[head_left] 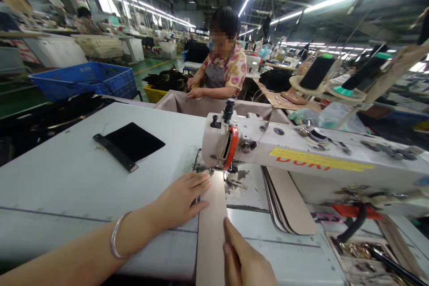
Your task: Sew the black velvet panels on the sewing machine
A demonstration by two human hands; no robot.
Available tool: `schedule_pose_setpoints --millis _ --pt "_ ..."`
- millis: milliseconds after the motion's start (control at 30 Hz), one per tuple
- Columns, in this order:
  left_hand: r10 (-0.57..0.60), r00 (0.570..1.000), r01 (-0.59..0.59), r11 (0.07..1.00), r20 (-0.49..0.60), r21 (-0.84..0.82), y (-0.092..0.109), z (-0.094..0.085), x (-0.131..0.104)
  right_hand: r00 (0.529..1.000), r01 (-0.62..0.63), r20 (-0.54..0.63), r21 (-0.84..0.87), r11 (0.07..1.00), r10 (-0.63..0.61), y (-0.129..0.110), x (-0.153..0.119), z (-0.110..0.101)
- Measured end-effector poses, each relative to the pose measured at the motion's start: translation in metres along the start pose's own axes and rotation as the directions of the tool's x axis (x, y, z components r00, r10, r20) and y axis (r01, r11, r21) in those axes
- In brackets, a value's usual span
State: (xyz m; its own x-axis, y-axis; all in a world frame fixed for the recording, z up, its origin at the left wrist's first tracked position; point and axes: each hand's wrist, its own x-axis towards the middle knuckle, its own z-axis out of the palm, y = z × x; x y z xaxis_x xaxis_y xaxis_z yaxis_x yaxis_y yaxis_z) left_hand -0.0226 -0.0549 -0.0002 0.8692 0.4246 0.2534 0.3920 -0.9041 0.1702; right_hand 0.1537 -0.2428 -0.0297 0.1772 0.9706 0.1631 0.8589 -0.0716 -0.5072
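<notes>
A long beige strip (212,237) runs from the lower edge of the view up to the needle area of a white sewing machine (221,143). My left hand (182,196) lies on the strip's left side, fingers stretched out flat close to the presser foot. Lower down, my right hand (246,254) grips the strip's right edge between thumb and fingers; some of those fingers are hidden. Under the machine arm, to the right, several beige panels with rounded ends (291,201) lie stacked.
On the left of the white table (83,178) lies a black piece with a strap (134,143). Thread cones (317,71) stand behind the machine. A tray of metal parts (362,250) sits at lower right. Across the table a co-worker (221,62) works beside a blue crate (87,80).
</notes>
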Motion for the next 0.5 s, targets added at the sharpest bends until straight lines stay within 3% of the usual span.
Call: schedule_pose_setpoints --millis 233,433,500 --pt "-0.053 0.998 0.056 0.996 0.04 -0.066 -0.0045 -0.0015 0.0026 0.998 -0.025 0.049 -0.035 0.999 0.027 -0.0017 0.0088 0.001" --pt "-0.055 0.998 0.055 0.991 0.006 -0.121 0.0001 0.0011 0.0041 0.999 -0.015 0.047 -0.088 0.996 0.019 -0.0022 0.0084 0.0066" --pt "-0.043 0.999 0.045 0.986 0.015 -0.158 -0.0078 -0.0033 0.0059 0.998 -0.003 0.068 -0.13 0.992 0.012 -0.0014 0.0084 0.0063"
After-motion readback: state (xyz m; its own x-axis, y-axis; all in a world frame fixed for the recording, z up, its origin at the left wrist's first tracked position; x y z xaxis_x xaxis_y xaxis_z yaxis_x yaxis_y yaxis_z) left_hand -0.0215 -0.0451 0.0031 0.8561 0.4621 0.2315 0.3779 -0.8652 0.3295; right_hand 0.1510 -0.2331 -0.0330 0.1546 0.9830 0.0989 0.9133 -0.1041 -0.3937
